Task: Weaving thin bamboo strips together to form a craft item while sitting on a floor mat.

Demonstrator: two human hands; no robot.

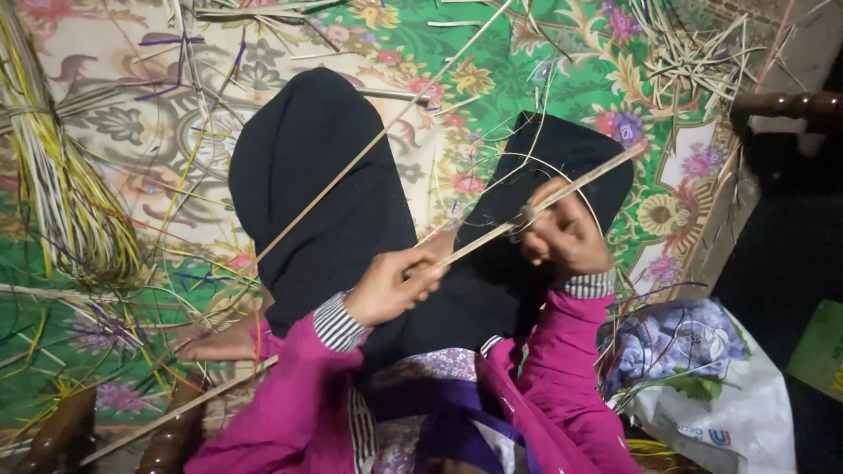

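Pale cane, one long strip (492, 235), lay across our lap above the black-clad knees, slanting up toward the mat's far right corner. Our left hand (391, 285) was closed around its lower end, and our right hand (562, 233) pinched it farther up, where a thin sliver (575, 180) curled away in a loop. We judged this the splitting or thinning step; the next move would call for steady tension and a straight pull. Beneath us spread a green floral mat (544, 79), with a yellow cane bundle (61, 193) at its left edge, loose offcuts (694, 57) at the far right, and a white plastic bag (711, 386) nearby.
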